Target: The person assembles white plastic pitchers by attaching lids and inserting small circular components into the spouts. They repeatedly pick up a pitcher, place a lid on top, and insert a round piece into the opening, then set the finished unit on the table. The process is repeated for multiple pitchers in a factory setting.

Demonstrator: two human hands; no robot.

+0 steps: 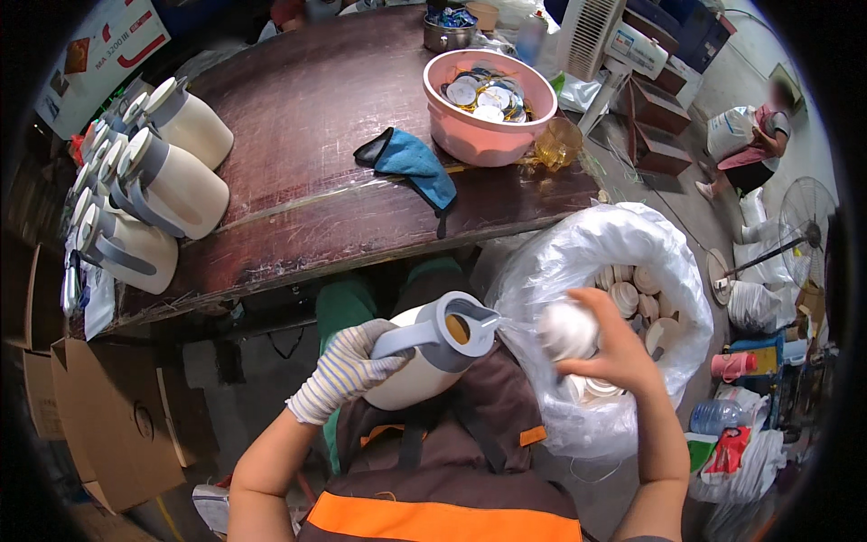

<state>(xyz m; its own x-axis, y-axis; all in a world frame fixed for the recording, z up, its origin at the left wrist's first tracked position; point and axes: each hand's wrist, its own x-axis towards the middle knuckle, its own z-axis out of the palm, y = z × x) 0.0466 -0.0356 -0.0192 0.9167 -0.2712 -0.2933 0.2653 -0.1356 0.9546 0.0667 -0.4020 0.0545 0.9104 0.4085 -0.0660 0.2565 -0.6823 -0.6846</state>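
Observation:
My left hand [339,372], in a striped knit glove, grips the grey handle of a cream vacuum jug [406,390] above my lap. The jug tilts to the right, and its round top opening shows an amber-brown inside. Bare and a little blurred, my right hand [623,357] has a white round lid [567,331] between thumb and fingers, apart from the jug's spout. Below it, a large sack lined with clear plastic [533,271] holds several white and cream lids [623,298].
Several matching jugs [181,188] crowd the left end of the dark table [298,117]. A blue cloth [414,167] and a pink basin [470,143] of round discs lie nearer the right. Cardboard boxes [117,415] stand at lower left. A person [768,135] carries a white sack beyond a fan [806,226].

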